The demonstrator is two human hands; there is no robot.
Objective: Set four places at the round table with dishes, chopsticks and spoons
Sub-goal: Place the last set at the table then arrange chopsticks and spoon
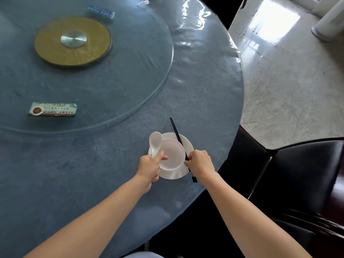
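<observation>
A white bowl [172, 153] sits on a white plate [189, 144] near the right front edge of the round table [74, 174]. My left hand [149, 167] grips the handle of a white spoon [155, 141], whose scoop points away from me at the plate's left rim; the thumb rests on the bowl's edge. My right hand [200, 162] holds a pair of black chopsticks [176, 131] that lie slanted across the plate's right side, tips pointing away from me.
A glass turntable [130, 71] with a golden hub [72, 40] covers the table's middle. On it lie a green box [53, 109] and a blue box [100, 13]. A dark chair [297, 174] stands at the right, pale floor [288, 81] beyond.
</observation>
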